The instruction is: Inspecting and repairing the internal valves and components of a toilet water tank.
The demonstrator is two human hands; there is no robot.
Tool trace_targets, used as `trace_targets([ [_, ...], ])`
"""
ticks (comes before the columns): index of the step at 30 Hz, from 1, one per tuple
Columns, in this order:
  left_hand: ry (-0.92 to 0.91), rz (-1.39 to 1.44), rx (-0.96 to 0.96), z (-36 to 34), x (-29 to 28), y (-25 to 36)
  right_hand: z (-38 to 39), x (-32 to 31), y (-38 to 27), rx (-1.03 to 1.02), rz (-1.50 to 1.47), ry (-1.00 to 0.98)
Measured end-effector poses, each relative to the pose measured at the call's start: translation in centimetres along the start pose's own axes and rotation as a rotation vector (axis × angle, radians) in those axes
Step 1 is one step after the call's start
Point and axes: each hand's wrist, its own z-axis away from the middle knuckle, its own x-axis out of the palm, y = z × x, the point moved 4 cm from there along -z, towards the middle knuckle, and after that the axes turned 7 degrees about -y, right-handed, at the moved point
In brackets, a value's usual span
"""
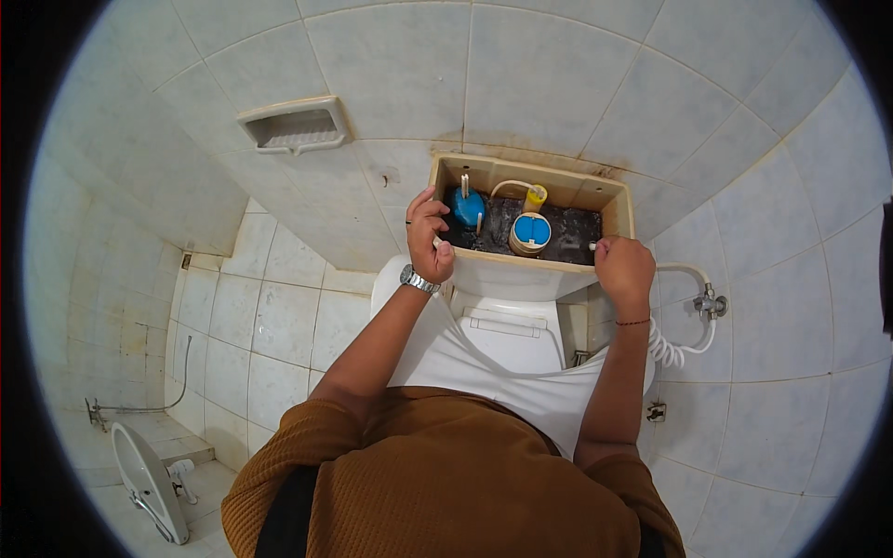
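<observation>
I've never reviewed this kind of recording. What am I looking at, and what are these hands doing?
There is no machine here: these are a person's bare hands, seen from above by a wide fisheye camera on that person's head, so straight edges look bent. In front is an uncovered toilet tank. Inside sit a rounded blue part at the left, a cylinder with a blue top near the middle and a yellow-topped part behind it. The left hand is at the tank's left front corner; its grip is unclear. The right hand pinches a small white piece, too small to identify.
</observation>
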Motion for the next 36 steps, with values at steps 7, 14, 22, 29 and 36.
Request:
trace_targets([
  [7,0.019,-0.001,0.001,0.0,0.0,0.0,0.1,0.0,-0.1,-0.003,0.01,-0.004],
  [14,0.01,0.004,0.017,0.0,0.0,0.0,0.0,0.4,0.3,-0.02,-0.021,0.012],
  [22,0.016,-0.007,0.034,0.0,0.1,0.0,-4.5,1.0,-1.1,-0.146,0.265,-0.211],
  [29,0.035,0.007,0.021,0.0,0.2,0.2,-9.5,4.2,-3.1,-0.199,0.311,-0.252],
  [36,0.016,-0.003,0.021,0.1,0.2,0.1,-9.6,8.1,-3.1,-0.192,0.294,-0.492],
])
